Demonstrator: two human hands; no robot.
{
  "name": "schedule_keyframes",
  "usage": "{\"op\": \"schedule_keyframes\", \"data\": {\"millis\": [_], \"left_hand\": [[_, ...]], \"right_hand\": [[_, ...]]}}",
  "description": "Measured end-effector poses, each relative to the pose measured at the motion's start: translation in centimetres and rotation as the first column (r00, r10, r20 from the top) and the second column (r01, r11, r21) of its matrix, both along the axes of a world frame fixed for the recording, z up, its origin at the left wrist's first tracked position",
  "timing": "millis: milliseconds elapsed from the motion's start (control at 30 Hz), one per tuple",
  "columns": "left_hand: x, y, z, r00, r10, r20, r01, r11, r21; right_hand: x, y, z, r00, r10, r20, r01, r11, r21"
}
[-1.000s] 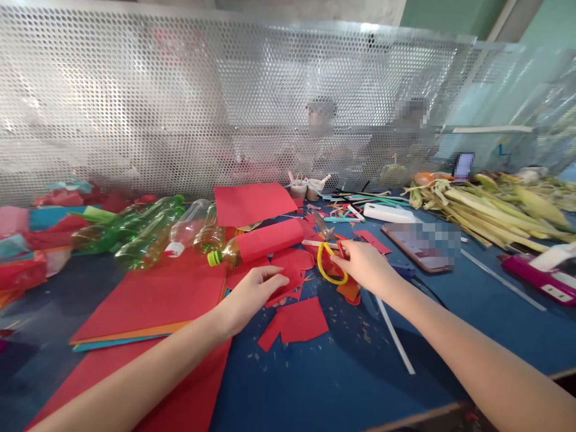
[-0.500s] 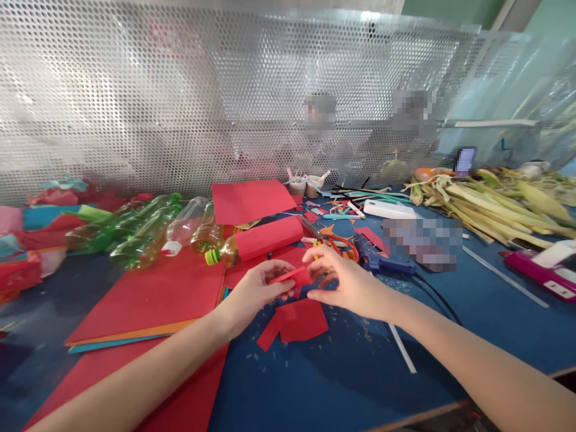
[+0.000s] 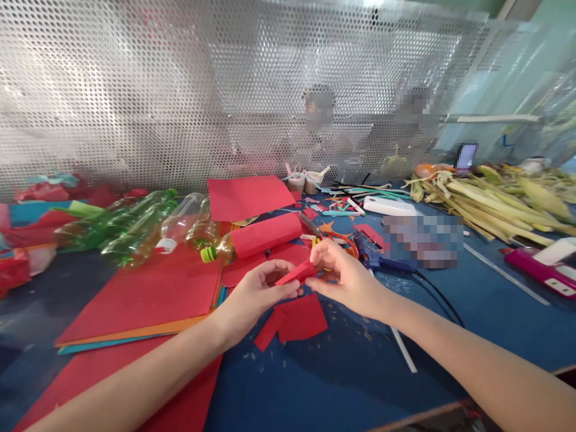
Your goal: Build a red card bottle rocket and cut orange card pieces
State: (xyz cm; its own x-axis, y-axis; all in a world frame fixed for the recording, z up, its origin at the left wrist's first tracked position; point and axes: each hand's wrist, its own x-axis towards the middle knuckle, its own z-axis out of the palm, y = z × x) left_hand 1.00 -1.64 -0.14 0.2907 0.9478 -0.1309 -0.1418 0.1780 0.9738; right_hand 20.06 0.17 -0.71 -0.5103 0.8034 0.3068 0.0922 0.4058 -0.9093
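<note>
Between both hands is a small folded piece of red paper (image 3: pixel 294 275). My left hand (image 3: pixel 258 288) grips it at the near left side, thumb on top. My right hand (image 3: pixel 346 276) pinches its right end with thumb and fingers. Just beyond lies a plastic bottle wrapped in red paper (image 3: pixel 267 234), its yellow-green cap pointing left. Scissors with orange and yellow handles (image 3: pixel 348 245) rest partly hidden behind my right hand. A blue glue gun (image 3: pixel 387 262) with a black cord lies to the right. Red paper cut-outs (image 3: pixel 303 318) lie on the table below my hands.
Stacked coloured sheets (image 3: pixel 148 294) cover the table's left side, near green and clear bottles (image 3: pixel 139 234). A white glue stick (image 3: pixel 402 348) lies at front right. Dry husks (image 3: pixel 490 204) and a magenta power strip (image 3: pixel 540 270) are far right. Behind a bubble-wrap curtain (image 3: pixel 252 90) are two people.
My right hand has let go of the scissors and moved left to the red paper. My left hand has lifted that paper, and both hands now hold it.
</note>
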Motion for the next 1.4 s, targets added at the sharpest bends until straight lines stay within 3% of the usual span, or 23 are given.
{"op": "schedule_keyframes", "data": {"millis": [133,233,333,533,667,800,1000,1233,1400], "left_hand": [[0.0,0.1,-0.1,1.000,0.013,0.015,-0.012,1.000,-0.018],[-0.1,0.3,0.0,0.997,0.054,0.057,-0.050,0.996,-0.072],[-0.2,0.4,0.0,0.994,0.067,0.081,-0.059,0.993,-0.099],[-0.4,0.4,0.0,0.996,-0.001,0.092,0.010,0.996,-0.093],[-0.2,0.1,0.3,0.998,0.008,0.057,-0.005,0.999,-0.051],[-0.1,0.1,0.4,0.998,0.054,-0.013,-0.052,0.990,0.130],[-0.2,0.3,0.0,0.981,0.157,-0.114,-0.094,0.897,0.431],[-0.3,-0.3,-0.3,0.974,0.167,-0.153,-0.072,0.868,0.491],[-0.3,-0.8,-0.1,0.951,0.130,-0.281,0.049,0.832,0.553]], "right_hand": [[0.1,0.1,-0.2,0.999,-0.022,-0.037,0.022,1.000,0.014],[0.2,0.0,0.0,0.996,-0.087,0.011,0.084,0.987,0.134],[0.4,-0.1,0.5,0.988,-0.103,0.115,0.068,0.959,0.277],[0.5,0.2,0.6,0.962,-0.153,0.228,0.030,0.885,0.465],[0.5,0.2,0.6,0.961,-0.185,0.207,0.074,0.890,0.451],[0.5,0.2,0.8,0.962,-0.229,0.148,0.151,0.900,0.409],[0.6,0.4,0.4,0.970,-0.240,0.028,0.219,0.924,0.314],[0.6,0.3,0.6,0.964,-0.256,-0.074,0.267,0.935,0.232],[0.5,0.2,0.6,0.964,-0.244,-0.107,0.261,0.942,0.209]]}}
